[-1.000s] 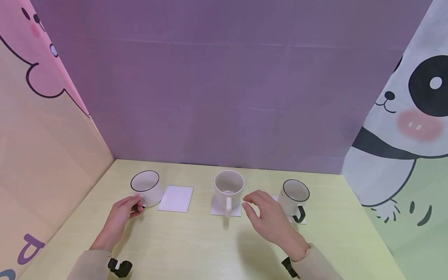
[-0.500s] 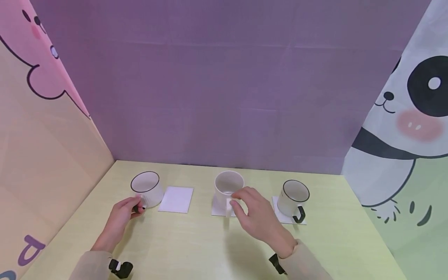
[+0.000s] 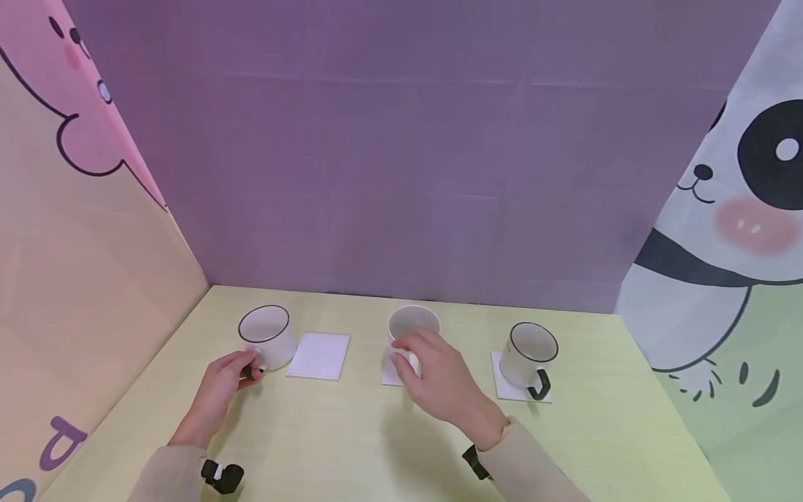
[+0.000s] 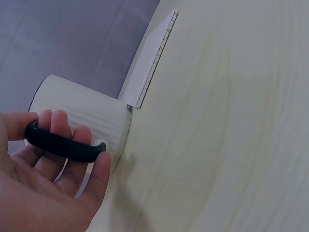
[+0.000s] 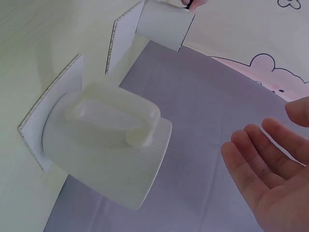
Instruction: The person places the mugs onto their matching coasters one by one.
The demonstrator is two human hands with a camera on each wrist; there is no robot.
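With its fingers curled round the black handle (image 4: 63, 144), my left hand (image 3: 216, 390) holds a white mug with a dark rim (image 3: 276, 346). This mug stands upright on the table at the left, beside a bare white square coaster (image 3: 318, 355). My right hand (image 3: 442, 383) is in front of an all-white mug (image 3: 410, 321) in the middle and partly hides it in the head view. In the right wrist view the fingers (image 5: 256, 159) are bent loosely and apart from that mug's white handle (image 5: 111, 108). The white mug stands on its own coaster (image 5: 34, 121).
A third mug (image 3: 523, 362), white with a dark rim and black handle, stands on a coaster (image 3: 505, 390) at the right. A purple backdrop (image 3: 401, 153) rises behind the pale wooden table (image 3: 326, 432). Printed panels flank both sides.
My right hand has moved left, from between the middle and right mugs to in front of the white mug. The left hand has kept its hold on the left mug's handle.
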